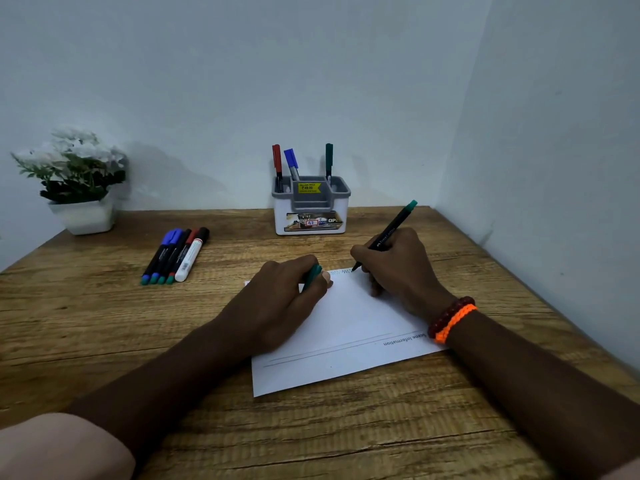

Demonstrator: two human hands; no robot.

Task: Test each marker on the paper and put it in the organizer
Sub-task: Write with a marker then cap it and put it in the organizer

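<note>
A marker [387,234] is gripped in the curled fingers of the right hand [398,265], tilted, its tip touching the paper [346,327] at the far edge. A green cap [313,276] is pinched by the left hand [277,306], which rests on the paper. The organizer [310,206] stands well behind, against the wall.

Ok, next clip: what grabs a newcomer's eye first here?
The right hand writing with a green marker at the far edge of the paper, mid-desk. The left hand holds the green cap beside it. Behind stands the organizer with three markers.
</note>
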